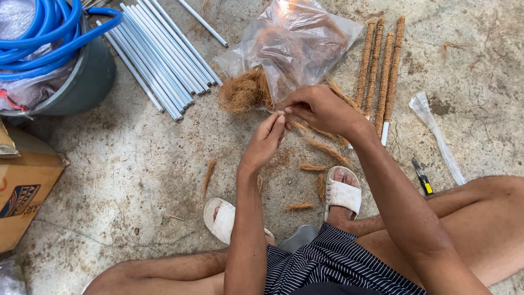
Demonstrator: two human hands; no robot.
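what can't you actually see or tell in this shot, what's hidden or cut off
Head view:
- What the left hand and right hand pinch: too thin and covered by fingers.
- Contents of the clear plastic bag: blurred by glare.
- Grey bucket: inside hidden by blue hose.
- Cardboard box: cut off by left edge.

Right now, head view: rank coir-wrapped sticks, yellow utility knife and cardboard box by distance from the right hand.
From the right hand:
1. coir-wrapped sticks, just beyond it, upper right.
2. yellow utility knife, on the floor, lower right.
3. cardboard box, at the far left edge.
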